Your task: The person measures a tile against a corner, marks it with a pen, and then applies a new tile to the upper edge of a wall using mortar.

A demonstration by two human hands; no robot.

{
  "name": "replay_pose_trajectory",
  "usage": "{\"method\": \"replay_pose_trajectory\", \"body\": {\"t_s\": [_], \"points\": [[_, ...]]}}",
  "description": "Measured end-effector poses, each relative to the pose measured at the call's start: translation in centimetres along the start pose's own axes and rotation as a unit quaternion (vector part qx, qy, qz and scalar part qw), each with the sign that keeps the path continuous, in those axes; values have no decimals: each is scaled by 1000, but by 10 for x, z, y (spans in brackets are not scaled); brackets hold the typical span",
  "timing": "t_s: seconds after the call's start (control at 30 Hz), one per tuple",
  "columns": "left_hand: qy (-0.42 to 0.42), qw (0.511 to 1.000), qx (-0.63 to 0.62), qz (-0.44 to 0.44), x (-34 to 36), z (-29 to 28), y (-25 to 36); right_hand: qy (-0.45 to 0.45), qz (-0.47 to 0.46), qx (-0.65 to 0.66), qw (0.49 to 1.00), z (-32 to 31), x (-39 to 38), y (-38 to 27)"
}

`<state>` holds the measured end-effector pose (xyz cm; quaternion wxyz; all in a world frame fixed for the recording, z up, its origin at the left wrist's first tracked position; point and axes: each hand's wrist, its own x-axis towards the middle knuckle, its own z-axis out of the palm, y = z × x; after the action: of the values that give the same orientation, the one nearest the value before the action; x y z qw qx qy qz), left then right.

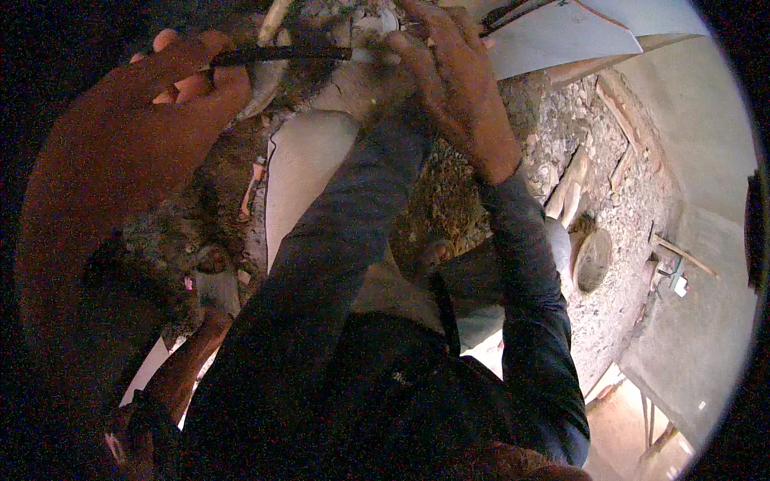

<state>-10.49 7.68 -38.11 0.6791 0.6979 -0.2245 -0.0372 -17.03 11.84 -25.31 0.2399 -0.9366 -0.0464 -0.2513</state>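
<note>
My left hand (pixel 409 72) reaches to the top middle; it is blurred and partly hidden behind my right hand (pixel 461 88), whose fingertips are unclear near the upper edge. A pale piece (pixel 369 56) lies by my fingers, too blurred to identify. Another person's large hand (pixel 136 136) at the left curls beside a dark narrow rod (pixel 285 54), which points toward my hands. A pale stick (pixel 273 18) stands just above the rod. A white sheet-like piece (pixel 561 44) is right of my right hand.
Rough, debris-strewn ground (pixel 609 321) surrounds me, with wood pieces (pixel 569 184) and a round shallow container (pixel 592 260) at right. A thin stick (pixel 686 255) lies on a grey concrete surface (pixel 686 337). Another bare limb (pixel 188 365) shows at lower left.
</note>
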Motion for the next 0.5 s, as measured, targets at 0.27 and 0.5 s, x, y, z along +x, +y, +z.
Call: {"method": "replay_pose_trajectory", "body": {"t_s": [0.27,0.5], "points": [[24,997,19,72,-2,3,2,-13,-89,-125,988,27,-26,20],[-10,998,26,57,5,0,-8,22,130,415,900,41,-9,-16]]}}
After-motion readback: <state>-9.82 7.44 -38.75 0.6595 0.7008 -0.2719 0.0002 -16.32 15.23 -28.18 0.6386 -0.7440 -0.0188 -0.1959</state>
